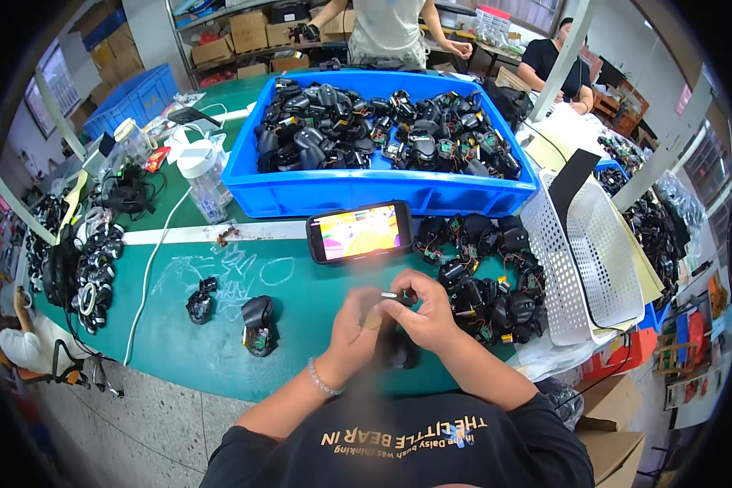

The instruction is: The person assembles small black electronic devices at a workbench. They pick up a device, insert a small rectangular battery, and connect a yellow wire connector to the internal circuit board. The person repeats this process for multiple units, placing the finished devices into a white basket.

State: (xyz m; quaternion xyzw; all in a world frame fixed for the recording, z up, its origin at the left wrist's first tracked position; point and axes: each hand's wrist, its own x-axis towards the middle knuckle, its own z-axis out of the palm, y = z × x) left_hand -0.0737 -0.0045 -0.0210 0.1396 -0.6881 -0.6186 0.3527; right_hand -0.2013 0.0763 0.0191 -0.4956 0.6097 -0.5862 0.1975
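My left hand (pixel 358 324) and my right hand (pixel 424 315) meet over the near edge of the green table. Between their fingertips they pinch a small dark piece with a silvery top (pixel 389 295); its kind is too small to make out. The fingers of both hands are closed. Beneath them lies a black rounded part (pixel 401 351), partly hidden by the hands. Left of my hands, a black casing with exposed electronics (pixel 258 327) rests on the table, with a smaller black part (pixel 202 302) further left. A phone (pixel 360 233) with a lit screen stands just beyond my hands.
A large blue bin (pixel 374 191) full of black electronic parts stands behind the phone. More such parts (pixel 496 285) are heaped at right, beside a white perforated basket (pixel 557 268). A bottle (pixel 206 187), a white cable (pixel 150 281) and dark bundles sit left. Two people are beyond.
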